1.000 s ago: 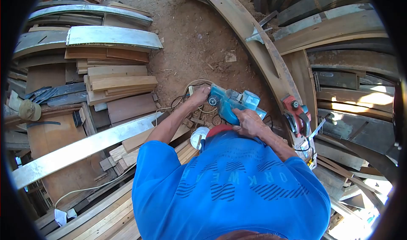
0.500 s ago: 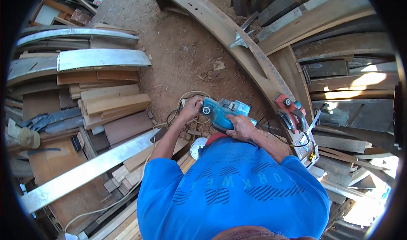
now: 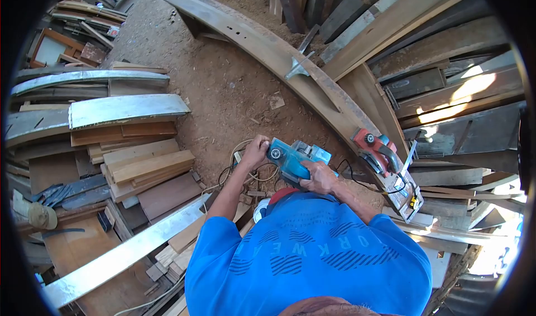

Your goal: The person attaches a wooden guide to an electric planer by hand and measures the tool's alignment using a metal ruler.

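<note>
A teal electric planer point(image 3: 290, 158) is held in front of my body, above the ground. My right hand point(image 3: 318, 177) is wrapped round its rear handle. At the planer's front end, beside the round knob, my left hand point(image 3: 257, 150) has its fingers closed against the tool. Its fingertips are partly hidden. To the right, a red electric planer point(image 3: 375, 147) rests on the end of a long curved wooden beam point(image 3: 254, 45). A metal clamp point(image 3: 297, 68) sits farther up that beam.
Stacked boards point(image 3: 148, 162) and a pale curved plank point(image 3: 128, 110) lie on the left. A long white board point(image 3: 120, 252) runs across the lower left. Timber point(image 3: 446, 65) is piled on the right. A cable point(image 3: 228, 168) loops near my left hand. A cap point(image 3: 42, 216) lies at far left.
The head view has shifted, so the beam and the right-hand timber appear farther left. The teal planer has tilted slightly, with both hands still at it.
</note>
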A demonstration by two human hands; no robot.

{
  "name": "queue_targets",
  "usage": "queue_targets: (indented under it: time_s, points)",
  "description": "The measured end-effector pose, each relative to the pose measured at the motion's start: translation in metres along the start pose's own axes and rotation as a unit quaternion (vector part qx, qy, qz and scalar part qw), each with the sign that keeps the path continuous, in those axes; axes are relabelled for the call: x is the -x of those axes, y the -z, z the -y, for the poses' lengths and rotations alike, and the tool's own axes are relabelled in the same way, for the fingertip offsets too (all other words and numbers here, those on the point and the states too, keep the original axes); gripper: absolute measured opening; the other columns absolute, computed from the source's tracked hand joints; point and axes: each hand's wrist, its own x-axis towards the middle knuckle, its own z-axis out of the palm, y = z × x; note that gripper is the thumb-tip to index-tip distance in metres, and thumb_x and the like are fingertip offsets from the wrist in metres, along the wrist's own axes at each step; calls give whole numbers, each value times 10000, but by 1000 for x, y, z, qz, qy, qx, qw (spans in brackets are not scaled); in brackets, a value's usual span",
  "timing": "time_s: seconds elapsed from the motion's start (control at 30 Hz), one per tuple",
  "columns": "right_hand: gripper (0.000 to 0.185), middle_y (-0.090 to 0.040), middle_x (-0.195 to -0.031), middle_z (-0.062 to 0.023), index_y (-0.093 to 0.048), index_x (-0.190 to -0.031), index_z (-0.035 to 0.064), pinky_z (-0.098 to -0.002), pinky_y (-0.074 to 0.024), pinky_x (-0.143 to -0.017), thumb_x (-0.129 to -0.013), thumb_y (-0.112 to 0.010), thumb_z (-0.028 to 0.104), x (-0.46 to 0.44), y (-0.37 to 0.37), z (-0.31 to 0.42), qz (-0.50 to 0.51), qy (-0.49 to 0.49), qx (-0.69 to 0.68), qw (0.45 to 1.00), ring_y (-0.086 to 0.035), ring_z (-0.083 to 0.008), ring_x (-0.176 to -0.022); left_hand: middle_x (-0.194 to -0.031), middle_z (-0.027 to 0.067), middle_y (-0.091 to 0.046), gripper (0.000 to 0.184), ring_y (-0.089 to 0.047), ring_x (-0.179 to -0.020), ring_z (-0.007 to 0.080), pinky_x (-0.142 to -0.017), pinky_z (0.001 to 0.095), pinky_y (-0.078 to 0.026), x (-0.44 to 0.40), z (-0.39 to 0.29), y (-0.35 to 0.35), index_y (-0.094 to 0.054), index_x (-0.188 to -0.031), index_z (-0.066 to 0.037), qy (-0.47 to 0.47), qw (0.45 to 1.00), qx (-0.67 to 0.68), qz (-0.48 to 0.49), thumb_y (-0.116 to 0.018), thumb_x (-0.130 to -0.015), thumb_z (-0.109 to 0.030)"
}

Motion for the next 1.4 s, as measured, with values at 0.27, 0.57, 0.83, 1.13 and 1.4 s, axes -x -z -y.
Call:
queue_targets:
  time_s: [0.27,0.57,0.83,1.13,1.4]
  points:
    - [418,-729,-967,-291,-666,-1167,2,-527,-554,-871,-834,-724,249,3,27,-6,17,-54,-18,998,-716,-475,-969,-1032,193,-723,344,-712,-986,295,-863,460,-539,-37,-32,-13,-661,-1076,-46,15,983,-171,67,-594,-1071,-383]
    - [428,-728,-969,-291,-667,-1165,-2,-519,-560,-854,-831,-735,258,-4,70,-26,14,-48,-27,998,-725,-460,-946,-990,116,-712,331,-662,-941,214,-849,389,-530,-71,-55,-26,-666,-1095,-43,79,989,-18,124,-614,-1068,-368]
    - [458,-725,-979,-301,-651,-1164,-32,-520,-563,-858,-830,-722,273,-9,82,-55,-10,-66,-51,996,-722,-467,-950,-995,189,-727,322,-714,-932,294,-849,456,-558,-98,-105,-37,-632,-1121,-21,54,989,-96,99,-633,-1055,-336]
    - [382,-744,-941,-225,-697,-1163,-13,-448,-561,-804,-840,-769,179,0,97,-59,-79,-102,-146,981,-729,-298,-846,-1589,182,-487,410,-456,-1460,388,-1175,525,-393,-245,-166,-40,-596,-1422,-102,-393,759,-517,42,-564,-1028,-207]
    - [437,-717,-948,-310,-669,-1125,-30,-516,-562,-839,-834,-746,287,11,92,-67,-91,-149,-154,973,-721,-472,-932,-1482,96,-624,388,-449,-1491,347,-1291,537,-263,-330,-177,-117,-698,-1379,-225,-234,762,-579,173,-464,-1071,-243]
